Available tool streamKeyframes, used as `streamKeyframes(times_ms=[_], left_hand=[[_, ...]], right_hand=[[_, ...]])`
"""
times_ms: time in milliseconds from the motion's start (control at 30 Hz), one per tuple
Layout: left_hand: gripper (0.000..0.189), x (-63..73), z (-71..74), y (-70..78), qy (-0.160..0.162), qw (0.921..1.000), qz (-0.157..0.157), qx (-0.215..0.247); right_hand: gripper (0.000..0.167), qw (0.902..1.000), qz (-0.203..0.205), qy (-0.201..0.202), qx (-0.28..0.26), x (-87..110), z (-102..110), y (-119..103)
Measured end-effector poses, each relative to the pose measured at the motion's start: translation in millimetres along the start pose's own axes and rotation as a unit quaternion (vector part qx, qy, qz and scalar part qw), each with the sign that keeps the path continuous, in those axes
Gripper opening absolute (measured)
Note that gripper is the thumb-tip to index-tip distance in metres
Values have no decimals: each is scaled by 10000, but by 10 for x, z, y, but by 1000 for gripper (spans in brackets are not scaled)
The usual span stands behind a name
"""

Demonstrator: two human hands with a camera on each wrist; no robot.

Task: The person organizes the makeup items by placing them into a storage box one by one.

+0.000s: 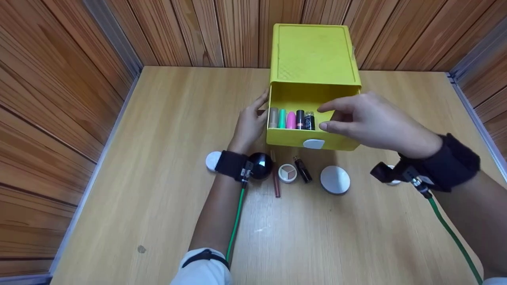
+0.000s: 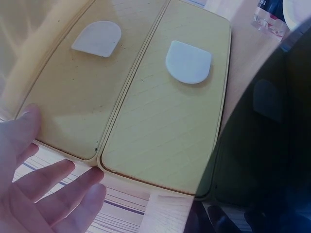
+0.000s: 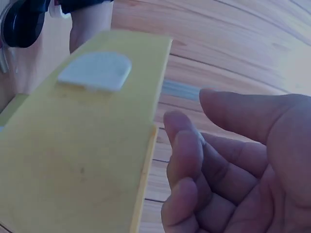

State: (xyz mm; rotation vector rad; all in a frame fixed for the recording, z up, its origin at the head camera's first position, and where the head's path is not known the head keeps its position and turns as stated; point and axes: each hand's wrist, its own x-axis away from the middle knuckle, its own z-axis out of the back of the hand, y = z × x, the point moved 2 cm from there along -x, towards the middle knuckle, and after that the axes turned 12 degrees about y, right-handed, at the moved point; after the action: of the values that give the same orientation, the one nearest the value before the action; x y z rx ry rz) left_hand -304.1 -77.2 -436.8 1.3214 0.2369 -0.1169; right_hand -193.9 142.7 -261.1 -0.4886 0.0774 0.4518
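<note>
A yellow drawer box (image 1: 315, 55) stands at the back of the table, its upper drawer (image 1: 283, 138) pulled out. Along the drawer's left side stand a taupe tube (image 1: 273, 118), a green tube (image 1: 282, 118), a pink tube (image 1: 291, 120), a black tube (image 1: 300, 119) and a small black bottle (image 1: 309, 121). My left hand (image 1: 250, 124) rests against the box's left side with fingers extended; the left wrist view shows them along its edge. Over the drawer's right part hovers my right hand (image 1: 368, 118), thumb and forefinger apart, nothing between them. White tabs (image 2: 189, 62) mark both drawer fronts.
In front of the box lie a brown pencil (image 1: 277, 184), a small round eyeshadow pot (image 1: 287, 173), a black lipstick (image 1: 303, 169) and a round silver compact (image 1: 335, 180). A white disc (image 1: 212, 160) sits by the left wrist. Wooden panels (image 1: 237, 31) enclose the table.
</note>
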Motion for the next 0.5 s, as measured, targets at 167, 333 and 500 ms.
streamKeyframes(times_ms=[167, 333, 500], left_hand=[[53, -8, -9, 1, -5, 10000, -2, -1], [54, -2, -29, -12, -46, 9998, 179, -15], [54, 4, -45, -15, -67, 9996, 266, -48]], right_hand=[[30, 9993, 281, 188, -133, 148, 32, -60], [31, 9982, 473, 202, -319, 320, 18, -74], [32, 9978, 499, 59, -441, 465, -52, -41]])
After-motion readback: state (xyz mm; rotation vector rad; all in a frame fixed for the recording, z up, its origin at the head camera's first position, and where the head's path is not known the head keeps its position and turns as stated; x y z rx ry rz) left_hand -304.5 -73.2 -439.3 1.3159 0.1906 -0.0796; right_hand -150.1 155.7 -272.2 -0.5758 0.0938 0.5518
